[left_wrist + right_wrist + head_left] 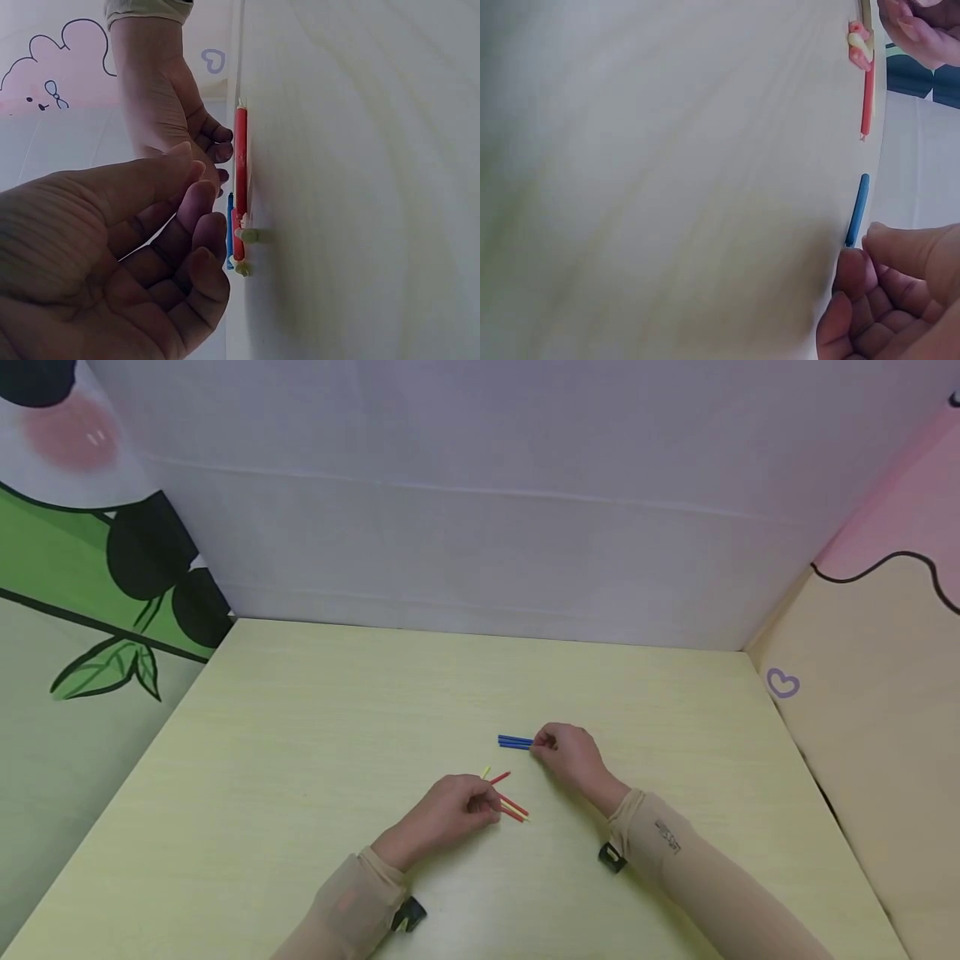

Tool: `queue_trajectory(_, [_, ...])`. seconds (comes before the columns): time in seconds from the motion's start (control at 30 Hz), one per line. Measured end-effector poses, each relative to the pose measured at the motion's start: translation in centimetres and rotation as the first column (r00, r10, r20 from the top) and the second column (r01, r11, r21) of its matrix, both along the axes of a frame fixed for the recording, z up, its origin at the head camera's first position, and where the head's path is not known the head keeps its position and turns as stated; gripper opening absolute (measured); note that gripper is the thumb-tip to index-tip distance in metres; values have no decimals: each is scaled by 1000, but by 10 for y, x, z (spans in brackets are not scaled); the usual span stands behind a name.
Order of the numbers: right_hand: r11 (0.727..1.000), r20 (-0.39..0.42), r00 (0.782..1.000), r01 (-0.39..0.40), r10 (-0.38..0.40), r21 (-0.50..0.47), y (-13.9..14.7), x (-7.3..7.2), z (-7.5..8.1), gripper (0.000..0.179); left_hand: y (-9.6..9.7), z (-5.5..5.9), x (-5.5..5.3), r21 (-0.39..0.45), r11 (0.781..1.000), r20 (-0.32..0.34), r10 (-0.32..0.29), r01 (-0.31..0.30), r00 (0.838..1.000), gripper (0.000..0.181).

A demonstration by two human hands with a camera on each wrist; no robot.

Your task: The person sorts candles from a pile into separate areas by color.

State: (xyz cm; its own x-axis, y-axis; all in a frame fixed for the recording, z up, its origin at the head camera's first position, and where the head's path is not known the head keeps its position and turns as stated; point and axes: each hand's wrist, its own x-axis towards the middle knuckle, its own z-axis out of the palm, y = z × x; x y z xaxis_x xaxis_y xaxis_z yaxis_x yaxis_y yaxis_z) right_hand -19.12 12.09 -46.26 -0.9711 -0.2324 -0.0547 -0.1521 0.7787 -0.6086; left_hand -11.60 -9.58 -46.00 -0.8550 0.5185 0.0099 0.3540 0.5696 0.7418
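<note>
Two or three blue sticks (513,742) lie side by side on the pale yellow-green table (300,760). My right hand (546,743) pinches their right end; in the right wrist view a thumb and fingertip (859,251) close on the tip of a blue stick (856,210). A small crossed pile of red and yellow sticks (512,804) lies nearer to me. My left hand (487,806) hovers at that pile with loosely curled fingers (214,225) holding nothing, just beside a red stick (240,157).
A white wall closes the back of the table. A panel with a green leaf pattern (90,610) stands on the left and a pink and beige panel (862,677) on the right. Black wrist mounts (611,857) sit on both sleeves.
</note>
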Motion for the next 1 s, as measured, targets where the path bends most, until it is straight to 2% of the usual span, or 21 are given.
queue_trajectory(0.17, [1000,18,1000,6,-5,-26,1,5,2,5,-1,-1,0,10,1000,-7,-10,10,1000,5])
queue_trajectory(0.37, [998,50,999,21,-18,-51,3,10,4,4,-2,-1,0,19,1000,3,6,-6,1000,6])
queue_trajectory(0.73, [997,123,992,39,-30,-65,2,16,3,6,-2,2,-2,18,999,53,33,-34,998,7])
queue_trajectory(1.0, [995,120,993,32,-20,-98,5,23,2,9,-3,1,-5,-4,999,55,36,-36,998,8])
